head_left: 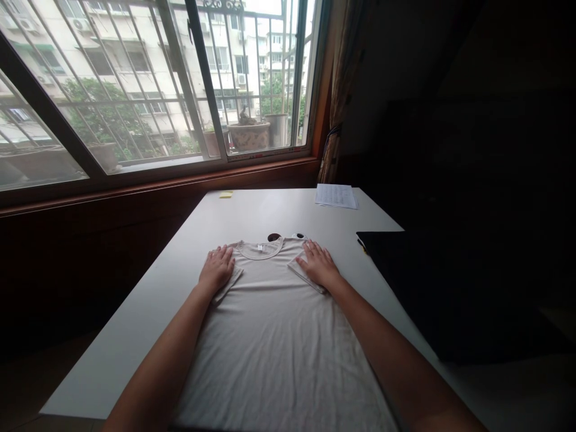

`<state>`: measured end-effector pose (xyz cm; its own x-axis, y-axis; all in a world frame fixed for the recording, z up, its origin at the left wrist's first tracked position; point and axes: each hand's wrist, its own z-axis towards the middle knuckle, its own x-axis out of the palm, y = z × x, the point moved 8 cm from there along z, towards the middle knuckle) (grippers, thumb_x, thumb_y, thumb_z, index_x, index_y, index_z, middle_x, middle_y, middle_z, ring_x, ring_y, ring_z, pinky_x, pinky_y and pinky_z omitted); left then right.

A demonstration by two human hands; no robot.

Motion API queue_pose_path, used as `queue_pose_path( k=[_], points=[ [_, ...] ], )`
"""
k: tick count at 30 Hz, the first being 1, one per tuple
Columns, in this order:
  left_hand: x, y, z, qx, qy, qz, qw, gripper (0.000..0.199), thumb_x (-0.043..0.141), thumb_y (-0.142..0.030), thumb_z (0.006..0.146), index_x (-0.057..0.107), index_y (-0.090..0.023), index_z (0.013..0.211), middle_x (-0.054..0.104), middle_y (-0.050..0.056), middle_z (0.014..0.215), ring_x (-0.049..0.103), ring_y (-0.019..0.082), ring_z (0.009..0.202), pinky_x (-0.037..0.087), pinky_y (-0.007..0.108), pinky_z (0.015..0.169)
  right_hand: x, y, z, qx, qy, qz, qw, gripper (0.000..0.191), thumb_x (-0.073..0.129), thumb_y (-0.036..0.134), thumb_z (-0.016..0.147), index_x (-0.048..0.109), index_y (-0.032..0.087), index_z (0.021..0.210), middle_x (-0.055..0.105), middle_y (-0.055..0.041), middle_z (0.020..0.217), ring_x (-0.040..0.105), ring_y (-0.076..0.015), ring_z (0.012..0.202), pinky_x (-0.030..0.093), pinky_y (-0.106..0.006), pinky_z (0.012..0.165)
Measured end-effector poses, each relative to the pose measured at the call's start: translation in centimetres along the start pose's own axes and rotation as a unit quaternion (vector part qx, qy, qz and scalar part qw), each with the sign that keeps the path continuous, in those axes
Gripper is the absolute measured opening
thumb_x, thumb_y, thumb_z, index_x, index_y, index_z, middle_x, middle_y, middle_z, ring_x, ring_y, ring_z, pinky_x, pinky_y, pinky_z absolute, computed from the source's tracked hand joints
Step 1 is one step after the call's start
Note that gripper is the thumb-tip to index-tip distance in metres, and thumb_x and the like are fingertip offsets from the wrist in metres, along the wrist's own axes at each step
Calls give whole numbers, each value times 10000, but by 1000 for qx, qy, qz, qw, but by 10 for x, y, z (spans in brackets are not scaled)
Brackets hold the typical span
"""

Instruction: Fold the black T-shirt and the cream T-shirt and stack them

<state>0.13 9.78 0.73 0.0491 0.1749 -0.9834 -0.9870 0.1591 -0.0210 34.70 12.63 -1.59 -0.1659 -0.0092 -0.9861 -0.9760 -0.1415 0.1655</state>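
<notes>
A pale T-shirt (279, 336) lies spread on the white table (148, 306), its round collar toward the window and its body reaching down to the bottom of the view. Both short sleeves are folded inward over the front. Flat on the left shoulder and folded sleeve rests my left hand (218, 267), fingers stretched out. My right hand (317, 263) presses on the right shoulder and sleeve, its fingers also extended. Just beyond the collar are a dark round object (274, 237) and a white item with a dark centre (299, 236), both partly covered by the shirt.
Dark cloth (450, 288) lies over the table's right side. Printed papers (336, 196) are at the far right corner, and a yellow sticky note (225, 194) is at the far left. Behind the table stand a barred window (157, 90) and a tied curtain (335, 114).
</notes>
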Motion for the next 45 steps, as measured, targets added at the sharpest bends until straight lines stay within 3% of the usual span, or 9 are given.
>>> queue_pose_path(
  k=[5, 10, 12, 16, 21, 26, 31, 40, 45],
  points=[
    [2, 0, 1, -9, 30, 3, 999, 549, 289, -424, 1072, 381, -180, 1555, 289, 125, 1646, 236, 306, 1522, 168, 529, 1233, -5, 2, -3, -10, -16, 10, 1000, 747, 234, 611, 1023, 211, 162, 1619, 132, -91, 1700, 130, -245, 1557, 111, -486, 1251],
    [2, 4, -2, -30, 50, -2, 998, 549, 258, -440, 1076, 337, -227, 1575, 224, 97, 1667, 194, 314, 1535, 169, 625, 1206, -36, 12, -22, -60, -157, 0, 986, 610, 290, 422, 1048, 370, 89, 1553, 276, -140, 1656, 213, -248, 1540, 125, -463, 1256],
    [1, 5, -2, -35, 55, -6, 998, 552, 247, -454, 1076, 337, -237, 1575, 209, 93, 1671, 176, 332, 1537, 175, 676, 1184, -41, 18, -36, -96, -172, -4, 981, 577, 315, 386, 1044, 440, 73, 1512, 341, -155, 1626, 253, -249, 1528, 139, -445, 1258],
    [-13, 2, -3, -28, 31, -6, 999, 551, 255, -452, 1076, 335, -234, 1576, 209, 106, 1670, 137, 348, 1543, 170, 710, 1171, -29, 29, -68, -166, -85, -5, 982, 617, 332, 462, 1045, 435, 87, 1523, 334, -153, 1628, 282, -257, 1520, 219, -435, 1243],
    [-26, -27, -28, 68, -21, -5, 997, 549, 238, -413, 1085, 372, -167, 1558, 267, 126, 1650, 146, 305, 1547, 161, 620, 1220, -13, 33, -98, -196, -3, -2, 981, 706, 294, 569, 1041, 297, 134, 1597, 199, -114, 1677, 169, -252, 1555, 152, -466, 1264],
    [0, -48, -67, 75, 61, -7, 995, 664, 258, -563, 1062, 281, -168, 1596, 196, 111, 1661, 118, 311, 1547, 158, 606, 1226, -10, 32, -97, -190, 7, 8, 982, 757, 251, 622, 1029, 216, 153, 1622, 139, -100, 1690, 121, -247, 1563, 118, -478, 1269],
    [3, -53, -76, 55, 83, -3, 995, 726, 261, -626, 1041, 224, -179, 1611, 113, 91, 1671, 77, 313, 1551, 106, 609, 1233, -7, 31, -93, -191, 13, 9, 982, 774, 225, 647, 1021, 192, 167, 1627, 113, -90, 1694, 96, -242, 1566, 110, -480, 1269],
    [-3, -54, -78, 61, 73, -13, 995, 696, 271, -591, 1049, 257, -171, 1603, 139, 110, 1667, 100, 325, 1548, 125, 629, 1221, -9, 32, -97, -194, 16, 3, 981, 751, 251, 619, 1027, 229, 159, 1621, 156, -108, 1687, 117, -238, 1563, 114, -465, 1269],
    [-14, -59, -83, 83, 21, -33, 996, 599, 334, -498, 1060, 368, -171, 1561, 260, 147, 1644, 212, 331, 1528, 193, 615, 1214, -6, 31, -96, -196, 9, -2, 981, 730, 269, 600, 1028, 217, 183, 1625, 158, -102, 1688, 117, -238, 1563, 111, -463, 1268]
  ],
)
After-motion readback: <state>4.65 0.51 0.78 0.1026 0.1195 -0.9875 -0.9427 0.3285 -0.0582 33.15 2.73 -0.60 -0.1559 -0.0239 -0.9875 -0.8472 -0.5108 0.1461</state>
